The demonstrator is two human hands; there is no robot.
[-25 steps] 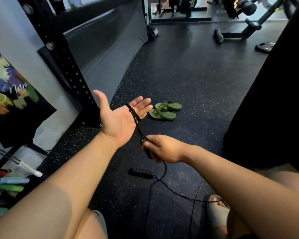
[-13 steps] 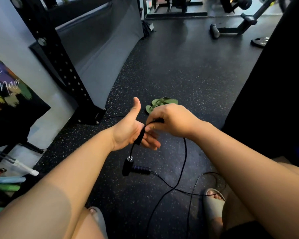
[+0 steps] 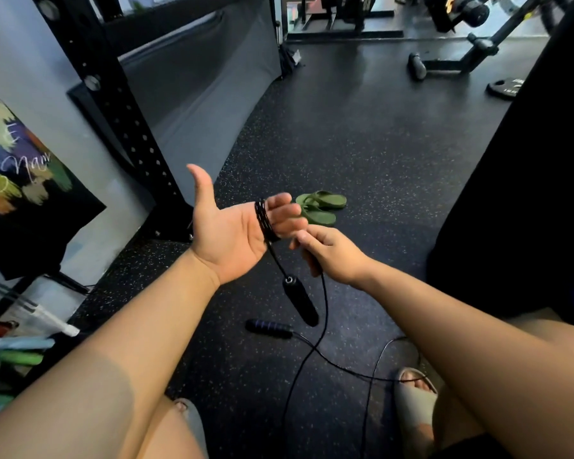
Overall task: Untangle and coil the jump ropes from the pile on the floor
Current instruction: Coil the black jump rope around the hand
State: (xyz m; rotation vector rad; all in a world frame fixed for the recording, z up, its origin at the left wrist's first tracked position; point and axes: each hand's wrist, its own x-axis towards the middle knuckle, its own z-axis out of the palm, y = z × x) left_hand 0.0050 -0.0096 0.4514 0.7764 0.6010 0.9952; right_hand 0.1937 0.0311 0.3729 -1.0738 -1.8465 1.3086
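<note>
— What lies nearest?
— The jump rope's (image 3: 264, 220) slack trails over the floor (image 3: 362, 154) past a purple-banded handle (image 3: 268, 326). Its black handle (image 3: 300, 303) hangs beneath the left hand (image 3: 229, 236).
— What changed in the last half second?
— The left hand has reopened, grip spread, coils round its fingers. The right hand (image 3: 333, 256) has dropped lower, grip pinching the rope. Green flip-flops (image 3: 320, 208) lie beyond.
</note>
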